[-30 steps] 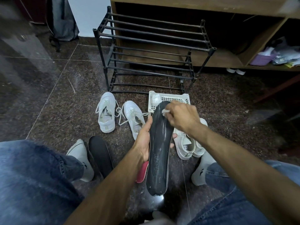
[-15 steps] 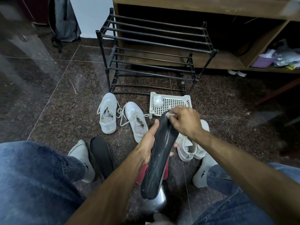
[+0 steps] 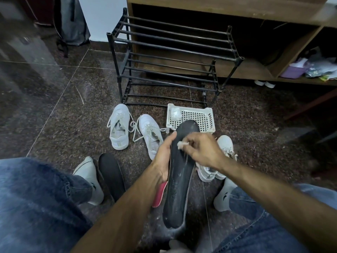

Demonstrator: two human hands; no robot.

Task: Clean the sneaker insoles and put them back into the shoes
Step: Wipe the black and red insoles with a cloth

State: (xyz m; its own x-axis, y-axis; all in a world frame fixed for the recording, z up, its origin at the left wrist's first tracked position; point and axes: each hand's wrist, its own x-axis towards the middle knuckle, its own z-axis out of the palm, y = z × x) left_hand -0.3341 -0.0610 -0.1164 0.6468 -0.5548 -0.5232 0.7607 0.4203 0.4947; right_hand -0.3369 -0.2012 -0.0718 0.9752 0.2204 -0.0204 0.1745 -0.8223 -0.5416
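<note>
Two insoles, four white sneakers.
We grip one insole [image 3: 179,172] upright in our left hand [image 3: 164,156]; right hand [image 3: 202,152] pinches a wipe [image 3: 181,144] against it. The second insole [image 3: 111,175] lies on the floor.

Left hand [image 3: 165,154] holds black insole [image 3: 179,177]; right hand [image 3: 204,152] pinches white wipe [image 3: 181,144] against it.

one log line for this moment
step: wiping | left hand: grips long black foam insole | right hand: pinches small white wipe on it
</note>
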